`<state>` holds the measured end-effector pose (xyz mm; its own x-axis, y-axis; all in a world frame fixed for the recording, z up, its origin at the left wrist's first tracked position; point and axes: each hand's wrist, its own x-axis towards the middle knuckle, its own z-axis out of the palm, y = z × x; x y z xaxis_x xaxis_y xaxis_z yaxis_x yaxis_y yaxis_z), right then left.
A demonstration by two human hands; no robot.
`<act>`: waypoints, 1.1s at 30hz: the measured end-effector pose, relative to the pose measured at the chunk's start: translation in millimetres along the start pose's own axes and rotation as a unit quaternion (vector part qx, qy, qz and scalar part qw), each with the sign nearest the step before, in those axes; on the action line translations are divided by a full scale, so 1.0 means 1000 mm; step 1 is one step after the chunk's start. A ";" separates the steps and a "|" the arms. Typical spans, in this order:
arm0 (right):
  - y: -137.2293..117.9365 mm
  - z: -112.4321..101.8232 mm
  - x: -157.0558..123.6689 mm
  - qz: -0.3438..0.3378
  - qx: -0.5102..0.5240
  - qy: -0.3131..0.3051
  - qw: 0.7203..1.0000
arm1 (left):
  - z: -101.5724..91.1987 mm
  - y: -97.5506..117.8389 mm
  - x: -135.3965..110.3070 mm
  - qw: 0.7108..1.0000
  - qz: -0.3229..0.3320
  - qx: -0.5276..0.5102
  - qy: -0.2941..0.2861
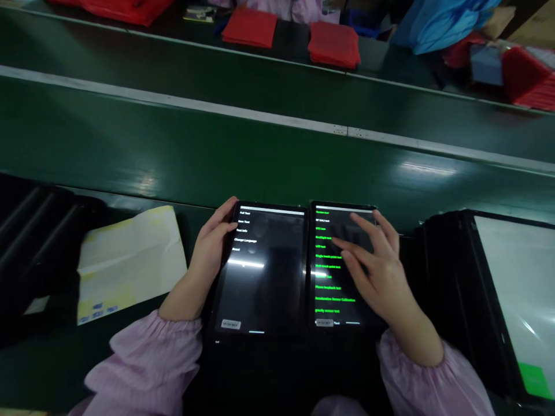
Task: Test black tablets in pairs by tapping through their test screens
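Two tablets lie side by side in front of me. The left tablet (pixel 269 289) shows a short white menu with "Full Test" at the top. My left hand (pixel 213 242) grips its upper left edge, thumb on the front and the other fingers partly hidden at the side. On the right tablet (pixel 319 309) is a list of test names, mostly green, with "RF CALI test" in white. Over that screen my right hand (pixel 377 260) is spread, its index fingertip at or just above the "Backlight test" line. Whether it touches the glass I cannot tell.
A creased paper sheet (pixel 132 260) lies on the left beside dark stacked items (pixel 39 242). At right, a large tablet with a pale screen (pixel 520 277) tops a stack. Beyond the green conveyor belt (pixel 260 167) are red pouches (pixel 333 43) and a blue bag (pixel 437 26).
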<state>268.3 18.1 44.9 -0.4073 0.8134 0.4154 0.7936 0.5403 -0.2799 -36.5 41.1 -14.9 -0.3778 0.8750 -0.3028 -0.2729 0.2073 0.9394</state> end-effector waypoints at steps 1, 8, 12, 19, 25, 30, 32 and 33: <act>-0.006 0.003 0.000 -0.019 0.014 -0.017 1.000 | 0.001 0.001 -0.001 1.000 -0.002 -0.002 0.002; -0.011 0.002 0.001 -0.041 0.001 -0.067 0.997 | 0.001 0.001 -0.004 1.000 0.009 0.005 0.006; 0.007 -0.014 0.003 0.019 -0.020 0.003 1.000 | 0.000 0.002 -0.003 1.000 -0.005 0.008 -0.003; 0.010 -0.008 0.001 0.042 -0.017 0.019 0.999 | 0.003 0.004 -0.005 1.000 -0.013 -0.021 0.014; 0.006 0.002 -0.001 0.027 0.003 -0.036 0.999 | 0.001 0.005 -0.004 1.000 -0.015 -0.011 0.005; 0.012 0.010 -0.005 0.064 -0.021 -0.024 0.997 | 0.000 0.004 -0.003 1.000 -0.013 -0.004 0.000; 0.013 0.010 -0.006 0.066 -0.017 -0.016 0.998 | -0.001 0.003 -0.003 1.000 -0.009 0.001 -0.004; 0.014 0.010 -0.006 0.062 -0.016 -0.007 0.998 | -0.001 0.003 -0.003 1.000 -0.004 0.001 -0.005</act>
<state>277.3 23.1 30.1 -0.3105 0.8771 0.3664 0.8524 0.4275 -0.3012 -37.4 38.7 -11.7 -0.3657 0.8778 -0.3095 -0.2744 0.2161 0.9370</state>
